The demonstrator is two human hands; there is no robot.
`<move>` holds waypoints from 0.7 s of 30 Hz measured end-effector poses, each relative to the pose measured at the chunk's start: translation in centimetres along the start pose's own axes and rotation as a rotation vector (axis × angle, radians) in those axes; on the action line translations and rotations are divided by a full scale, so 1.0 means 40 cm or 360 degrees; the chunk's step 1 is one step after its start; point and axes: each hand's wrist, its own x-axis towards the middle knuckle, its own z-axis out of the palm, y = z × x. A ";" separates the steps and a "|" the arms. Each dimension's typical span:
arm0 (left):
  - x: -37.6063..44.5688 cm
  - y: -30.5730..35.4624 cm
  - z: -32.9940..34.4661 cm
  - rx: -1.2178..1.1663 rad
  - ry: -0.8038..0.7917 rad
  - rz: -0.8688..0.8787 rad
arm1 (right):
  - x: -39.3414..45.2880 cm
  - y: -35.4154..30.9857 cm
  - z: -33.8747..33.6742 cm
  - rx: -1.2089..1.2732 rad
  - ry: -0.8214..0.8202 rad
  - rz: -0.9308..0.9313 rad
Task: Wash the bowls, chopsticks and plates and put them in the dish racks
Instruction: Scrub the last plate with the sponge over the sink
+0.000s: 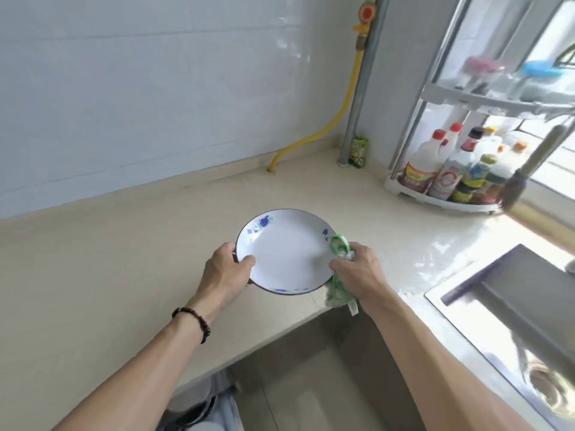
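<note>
The plate [287,253] looks like shiny, smooth china. The green and white cloth [340,250] looks soft and wet. The countertop [124,259] is smooth, pale stone. The sink [510,303] is shiny metal.

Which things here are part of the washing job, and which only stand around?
In use: plate, gripped by left hand; green cloth in right hand; sink.
Standing around: sauce bottles, corner shelf, yellow hose, green packet.

arms: both bare to the elbow, no sleeves showing
left wrist: dark beaded bracelet [193,321], round brown-black beads
right wrist: nothing worn
hands: no gloves, no rings seen
</note>
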 end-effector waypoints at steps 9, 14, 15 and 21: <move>-0.158 0.243 0.447 -0.0265 -0.0040 -0.0029 | 0.056 0.221 -0.445 0.0170 0.0079 0.0152; -0.226 0.376 0.650 -0.0778 -0.0251 -0.0201 | 0.057 0.339 -0.632 0.0424 0.0156 0.0310; -0.234 0.403 0.683 -0.0822 -0.0278 -0.0221 | 0.055 0.362 -0.658 0.0506 0.0184 0.0350; -0.250 0.556 0.852 -0.0361 -0.0458 -0.0191 | 0.055 0.505 -0.726 0.1218 0.0282 0.0760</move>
